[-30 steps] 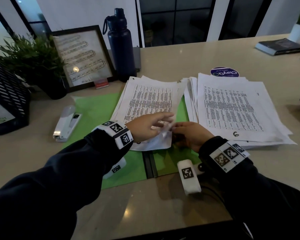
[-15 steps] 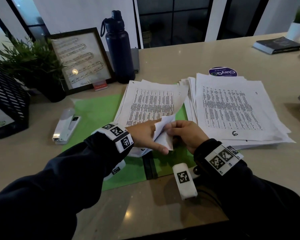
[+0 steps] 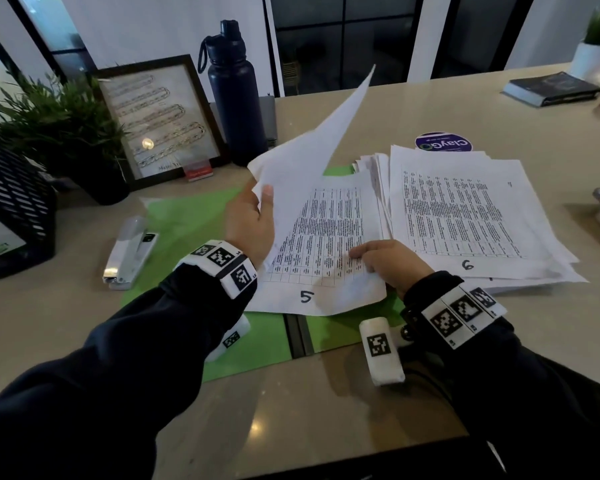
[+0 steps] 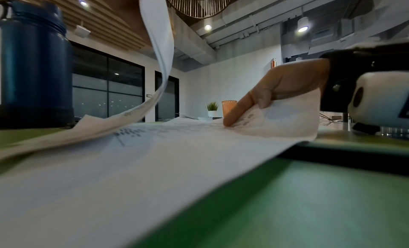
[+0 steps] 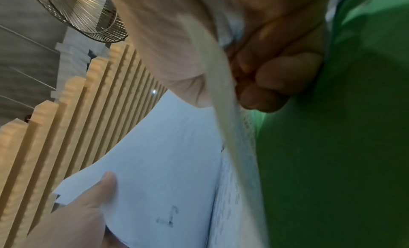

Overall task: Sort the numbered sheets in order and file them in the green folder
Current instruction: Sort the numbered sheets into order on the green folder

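The green folder (image 3: 187, 223) lies open on the table. On it rests a printed sheet marked 5 (image 3: 326, 237). My left hand (image 3: 261, 206) grips the left edge of another white sheet (image 3: 312, 150), which stands lifted with its far corner high in the air. In the right wrist view, the left thumb (image 5: 106, 181) lies on that lifted sheet (image 5: 166, 155). My right hand (image 3: 364, 258) pinches the lower right corner of sheet 5, index finger (image 4: 232, 117) on top and the other fingers (image 5: 276, 76) curled beneath. A loose pile topped by sheet 6 (image 3: 465, 216) lies to the right.
A white stapler (image 3: 129, 251) lies left of the folder. Behind stand a dark bottle (image 3: 236, 98), a framed picture (image 3: 156, 116), a plant (image 3: 59, 126) and a black mesh tray (image 3: 14, 209). A round sticker (image 3: 444, 143) and a book (image 3: 551, 88) lie farther right.
My left hand has raised the top sheet up and to the left, uncovering sheet 5. My right hand has let that sheet go and now pinches the corner of sheet 5.
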The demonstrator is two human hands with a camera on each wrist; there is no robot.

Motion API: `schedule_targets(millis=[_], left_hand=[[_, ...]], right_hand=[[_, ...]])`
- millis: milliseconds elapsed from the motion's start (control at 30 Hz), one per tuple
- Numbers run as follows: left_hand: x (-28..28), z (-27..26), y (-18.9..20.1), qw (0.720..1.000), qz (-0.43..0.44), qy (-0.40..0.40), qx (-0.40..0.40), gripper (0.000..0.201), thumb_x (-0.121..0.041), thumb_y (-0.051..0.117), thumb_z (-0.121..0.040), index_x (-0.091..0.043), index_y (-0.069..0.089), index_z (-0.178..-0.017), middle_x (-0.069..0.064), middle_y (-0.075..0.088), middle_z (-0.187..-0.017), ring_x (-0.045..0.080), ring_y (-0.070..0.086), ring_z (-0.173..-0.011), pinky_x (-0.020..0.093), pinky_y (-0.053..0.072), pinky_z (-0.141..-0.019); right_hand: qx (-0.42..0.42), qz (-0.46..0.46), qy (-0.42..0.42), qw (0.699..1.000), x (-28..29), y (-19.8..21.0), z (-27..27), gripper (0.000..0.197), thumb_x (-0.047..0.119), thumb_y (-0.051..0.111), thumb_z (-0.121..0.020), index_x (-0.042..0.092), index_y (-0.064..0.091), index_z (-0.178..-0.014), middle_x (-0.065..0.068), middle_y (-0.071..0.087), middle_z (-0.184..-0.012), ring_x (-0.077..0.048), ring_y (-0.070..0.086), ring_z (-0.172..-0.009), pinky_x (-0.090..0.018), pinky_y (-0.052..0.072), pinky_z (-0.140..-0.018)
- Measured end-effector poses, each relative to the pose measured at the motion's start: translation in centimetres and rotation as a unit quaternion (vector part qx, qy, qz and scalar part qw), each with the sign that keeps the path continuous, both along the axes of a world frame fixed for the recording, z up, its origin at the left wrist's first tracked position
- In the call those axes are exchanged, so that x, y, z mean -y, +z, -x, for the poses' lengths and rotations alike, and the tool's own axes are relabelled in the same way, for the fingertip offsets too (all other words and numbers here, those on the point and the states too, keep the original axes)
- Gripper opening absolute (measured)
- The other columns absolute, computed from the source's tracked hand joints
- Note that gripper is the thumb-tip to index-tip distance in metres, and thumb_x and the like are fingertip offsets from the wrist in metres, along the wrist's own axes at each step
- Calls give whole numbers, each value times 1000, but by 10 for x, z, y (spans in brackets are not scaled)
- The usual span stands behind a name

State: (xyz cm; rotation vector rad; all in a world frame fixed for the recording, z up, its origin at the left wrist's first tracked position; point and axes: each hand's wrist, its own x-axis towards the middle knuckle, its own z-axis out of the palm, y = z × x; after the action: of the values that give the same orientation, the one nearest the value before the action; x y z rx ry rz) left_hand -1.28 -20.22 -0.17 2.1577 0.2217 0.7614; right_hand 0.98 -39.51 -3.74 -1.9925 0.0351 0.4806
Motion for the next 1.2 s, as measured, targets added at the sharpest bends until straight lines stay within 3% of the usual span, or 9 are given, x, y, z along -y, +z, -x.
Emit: schedule_targets(millis=[233, 367, 467, 600, 733, 867, 967, 1100, 1200], left_hand=[[1, 4, 5, 997, -68, -10, 16, 33, -11, 39, -97, 6, 55, -119, 9, 48, -57, 21, 39, -57, 22, 18, -55], [-2, 4, 5, 998, -68, -10, -1, 36, -8, 38, -97, 1, 49, -129, 20, 60, -70, 40, 58, -79, 20, 25, -60], [-2, 2, 5, 997, -70, -16, 15, 36, -6, 38, -96, 2, 48, -130, 26, 65, -100, 39, 60, -93, 23, 32, -72], [-3, 0, 3, 996, -83, -33, -16, 36, -7, 38, -96, 1, 48, -130, 29, 64, -97, 41, 60, -91, 30, 37, -74], [1, 1, 1, 994, -88, -51, -48, 38, -8, 38, -97, -1, 45, -133, 29, 64, -96, 41, 58, -90, 31, 36, -71], [2, 2, -1, 992, -94, -74, -39, 39, -14, 38, -95, -2, 51, -129, 27, 66, -96, 40, 60, -88, 26, 34, -70], [3, 3, 0, 991, -94, -85, -47, 39, -17, 37, -95, -4, 51, -129, 24, 66, -100, 35, 59, -87, 25, 35, -72], [6, 8, 2, 985, -53, -129, -100, 39, -23, 43, -96, -4, 51, -129, 20, 65, -110, 20, 57, -91, 25, 38, -77], [11, 14, -1, 918, -78, -311, -235, 96, -82, 39, -70, -14, 42, -138, 4, 59, -122, 14, 57, -99, 27, 43, -86]], right_hand=[[196, 75, 9, 978, 15, 16, 5, 48, -5, 39, -89, 20, 58, -125, 10, 54, -128, 4, 49, -70, -5, 42, -59], [268, 113, -96, 952, 69, 44, -17, 52, -9, 36, -84, 19, 65, -116, -4, 60, -127, -19, 59, -104, -19, 48, -83], [223, 150, -177, 947, 136, 47, -36, 53, -9, 35, -82, 23, 67, -108, -10, 65, -119, -14, 57, -73, -13, 45, -58], [145, 306, -128, 932, 188, 35, -42, 43, -12, 37, -89, 4, 61, -122, -10, 60, -119, -24, 59, -88, 1, 42, -62], [21, 474, -4, 880, 193, 34, -45, 44, 7, 55, -89, 8, 51, -133, -13, 51, -137, -27, 52, -115, -28, 39, -96], [76, 549, -77, 829, 183, 50, -40, 43, 25, 59, -86, 13, 56, -127, -17, 38, -141, -37, 37, -127, -45, 33, -107], [162, 434, -42, 885, 144, 77, -20, 36, 31, 55, -91, 12, 59, -121, -14, 51, -133, -31, 50, -110, -36, 38, -94], [93, 39, 35, 994, 73, 84, 8, 31, 31, 46, -97, 10, 58, -117, -11, 62, -114, -21, 59, -88, -40, 51, -81], [21, -86, 54, 995, 28, 56, 12, 28, 36, 39, -99, 19, 48, -120, -12, 55, -119, -25, 61, -90, -36, 54, -70]])
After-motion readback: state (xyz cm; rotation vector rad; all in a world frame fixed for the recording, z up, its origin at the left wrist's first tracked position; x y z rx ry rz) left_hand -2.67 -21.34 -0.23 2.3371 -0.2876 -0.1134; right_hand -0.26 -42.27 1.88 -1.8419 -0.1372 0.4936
